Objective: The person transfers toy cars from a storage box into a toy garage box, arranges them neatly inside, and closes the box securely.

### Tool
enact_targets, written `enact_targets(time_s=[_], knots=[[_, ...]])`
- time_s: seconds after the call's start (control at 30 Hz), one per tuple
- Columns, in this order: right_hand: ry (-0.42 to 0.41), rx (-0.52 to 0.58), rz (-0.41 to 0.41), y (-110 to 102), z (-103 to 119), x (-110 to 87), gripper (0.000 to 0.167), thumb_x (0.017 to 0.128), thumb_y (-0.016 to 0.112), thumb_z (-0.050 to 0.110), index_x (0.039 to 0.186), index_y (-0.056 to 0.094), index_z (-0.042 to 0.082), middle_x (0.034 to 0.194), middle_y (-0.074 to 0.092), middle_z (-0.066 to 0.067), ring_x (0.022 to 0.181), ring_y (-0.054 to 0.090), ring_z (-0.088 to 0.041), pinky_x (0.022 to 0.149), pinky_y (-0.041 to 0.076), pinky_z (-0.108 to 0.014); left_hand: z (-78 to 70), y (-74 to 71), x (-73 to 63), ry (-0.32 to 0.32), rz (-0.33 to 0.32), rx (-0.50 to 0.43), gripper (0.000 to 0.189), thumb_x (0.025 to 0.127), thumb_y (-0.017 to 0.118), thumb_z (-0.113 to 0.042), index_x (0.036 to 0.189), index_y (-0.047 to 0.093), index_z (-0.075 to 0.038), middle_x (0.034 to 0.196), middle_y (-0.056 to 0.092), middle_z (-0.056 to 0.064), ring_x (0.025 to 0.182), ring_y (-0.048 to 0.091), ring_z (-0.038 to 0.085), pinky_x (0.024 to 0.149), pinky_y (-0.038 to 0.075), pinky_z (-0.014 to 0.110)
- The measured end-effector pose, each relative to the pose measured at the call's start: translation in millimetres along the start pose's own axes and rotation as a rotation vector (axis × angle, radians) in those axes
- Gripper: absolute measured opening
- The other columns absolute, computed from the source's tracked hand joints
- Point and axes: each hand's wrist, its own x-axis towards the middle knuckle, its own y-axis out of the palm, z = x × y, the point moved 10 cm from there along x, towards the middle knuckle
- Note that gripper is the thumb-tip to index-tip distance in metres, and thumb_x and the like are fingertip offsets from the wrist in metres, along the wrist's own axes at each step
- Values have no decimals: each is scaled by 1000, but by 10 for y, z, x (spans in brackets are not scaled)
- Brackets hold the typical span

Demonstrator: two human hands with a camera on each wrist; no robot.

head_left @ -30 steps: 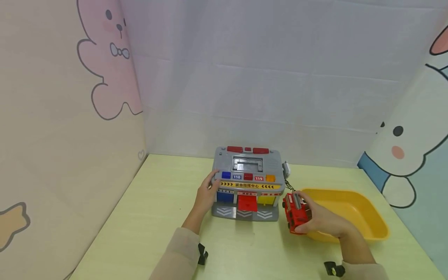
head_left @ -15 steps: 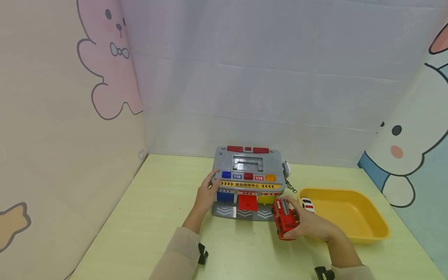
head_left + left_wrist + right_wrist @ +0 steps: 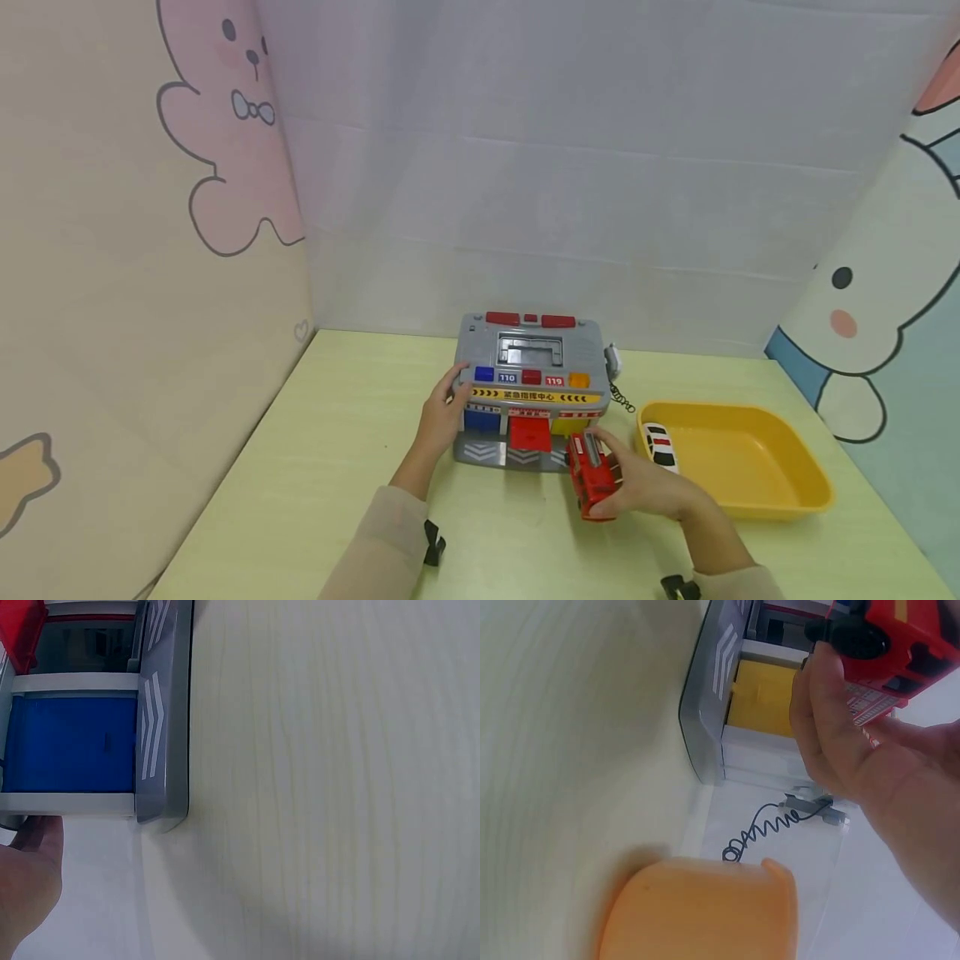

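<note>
A grey toy emergency station (image 3: 531,358) stands on the table, its red middle door (image 3: 530,434) raised outward between a blue door (image 3: 71,742) and a yellow door (image 3: 761,697). At the station's left side, my left hand (image 3: 438,417) rests with thumb and fingers touching its edge. My right hand (image 3: 645,483) grips a red toy fire truck (image 3: 591,475) between thumb and fingers. The truck is at the front right of the station, its far end over the ramp in the head view; whether it touches is unclear. My right wrist view shows a black wheel (image 3: 859,637) beside the fingers.
A yellow tray (image 3: 750,500) lies to the right, with a white toy car (image 3: 661,447) at its left end. A toy handset (image 3: 613,360) hangs at the station's right side on a black coiled cord (image 3: 622,400). Curtains border the table behind and at both sides.
My right hand has carried the fire truck leftward from the tray's edge to the front of the station. The white car has come into view. My left hand has stayed put.
</note>
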Motion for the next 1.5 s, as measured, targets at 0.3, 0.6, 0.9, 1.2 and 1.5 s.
enact_targets(time_s=[0.3, 0.6, 0.9, 1.2, 1.5], knots=[[66, -67, -40, 93, -77, 119, 112, 72, 87, 15, 154, 12, 5, 129, 48, -25, 106, 49, -32, 83, 47, -39, 5, -7, 5, -3, -3, -2, 48, 101, 48, -46, 145, 46, -28, 149, 41, 10, 136, 37, 34, 107, 32, 57], [97, -52, -54, 196, -100, 217, 113, 71, 88, 15, 154, 12, 8, 137, 43, -26, 112, 46, -33, 92, 43, -45, -1, 4, -13, -7, 1, -6, 49, 101, 48, -46, 145, 46, -27, 151, 39, 11, 136, 36, 38, 105, 33, 59], [140, -98, -108, 256, -94, 310, 116, 66, 91, 19, 154, 17, 10, 131, 47, -21, 109, 48, -32, 94, 44, -50, 4, 0, -12, -12, -3, -8, 48, 100, 49, -46, 145, 46, -29, 149, 41, 10, 135, 37, 35, 106, 33, 58], [155, -91, -145, 317, -137, 443, 121, 63, 93, 26, 155, 17, 10, 144, 37, -23, 121, 41, -38, 101, 37, -60, 9, 10, -12, -5, -4, -10, 48, 101, 49, -44, 145, 46, -28, 149, 42, 11, 134, 39, 36, 105, 34, 58], [125, -123, -203, 346, -76, 531, 119, 65, 92, 24, 155, 17, 6, 146, 37, -23, 124, 40, -38, 104, 33, -61, 6, 6, -13, -5, -1, -13, 49, 100, 48, -47, 145, 46, -28, 148, 42, 10, 135, 37, 35, 106, 33, 58]])
